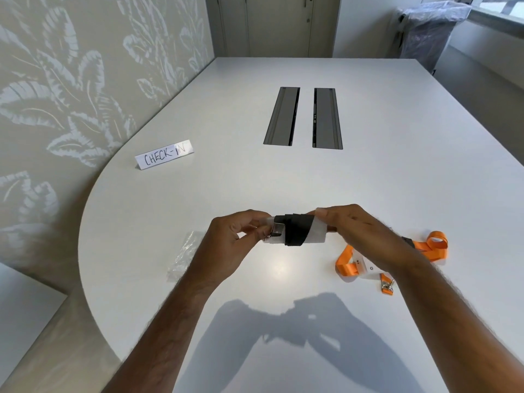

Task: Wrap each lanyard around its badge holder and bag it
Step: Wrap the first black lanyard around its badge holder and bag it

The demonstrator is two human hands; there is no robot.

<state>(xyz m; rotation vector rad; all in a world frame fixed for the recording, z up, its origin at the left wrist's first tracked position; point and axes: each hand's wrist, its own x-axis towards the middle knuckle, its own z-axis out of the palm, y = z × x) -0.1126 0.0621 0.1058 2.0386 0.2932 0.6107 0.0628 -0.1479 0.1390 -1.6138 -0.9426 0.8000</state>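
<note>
hands [295, 234] gripping flat holder [314, 236], black strap [296, 231]

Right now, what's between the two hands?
In the head view, the badge holder wrapped in its black lanyard spans the gap; the left hand and right hand each pinch one end.

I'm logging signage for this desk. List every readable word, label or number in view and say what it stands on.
"CHECK-IN": handwritten in dark capitals on the folded white paper sign standing on the white table.
No print can be read on the badge holder with the black lanyard, nor on the orange lanyard and its badge.
</note>
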